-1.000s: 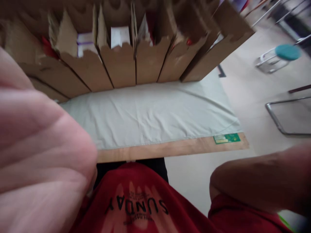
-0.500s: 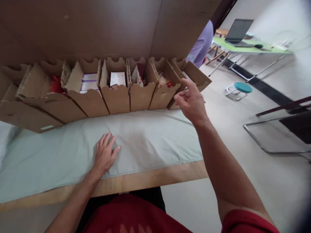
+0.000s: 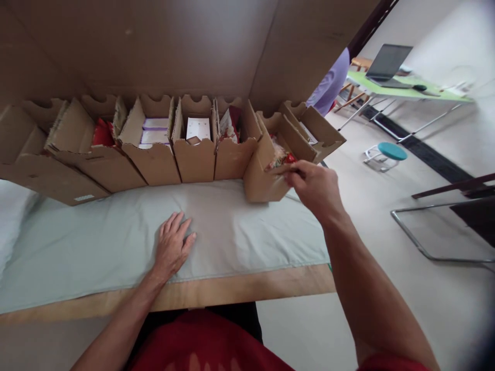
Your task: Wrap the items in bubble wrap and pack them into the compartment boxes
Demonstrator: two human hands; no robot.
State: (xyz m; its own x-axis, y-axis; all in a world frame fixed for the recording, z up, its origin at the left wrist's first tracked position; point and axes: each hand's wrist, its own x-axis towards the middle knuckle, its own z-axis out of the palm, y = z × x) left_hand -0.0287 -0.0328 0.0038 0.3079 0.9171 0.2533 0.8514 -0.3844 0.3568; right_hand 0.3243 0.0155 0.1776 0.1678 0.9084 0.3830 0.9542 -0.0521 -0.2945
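Observation:
My right hand (image 3: 315,188) grips the front rim of a cardboard box (image 3: 263,180), which stands forward of the row and is turned at an angle. Inside that box lie red and clear wrapped packets (image 3: 281,154). My left hand (image 3: 174,245) rests flat on the pale green cloth (image 3: 116,247) with its fingers spread, holding nothing. Left of the pulled box, an open box (image 3: 232,162) holds a red and white packet (image 3: 231,124). Beside it another box (image 3: 195,164) contains a white carton (image 3: 198,129).
Further left, boxes hold white and purple packs (image 3: 154,135) and a red packet (image 3: 103,133). A tall cardboard panel (image 3: 174,46) rises behind the row. One more box (image 3: 319,131) sits at the right end. Beyond are a person's purple sleeve (image 3: 330,82), a green table (image 3: 410,85) and a stool (image 3: 392,150).
My right hand has come down onto the box's front rim, and that box has moved out of the row towards me and turned. My left hand stays on the cloth.

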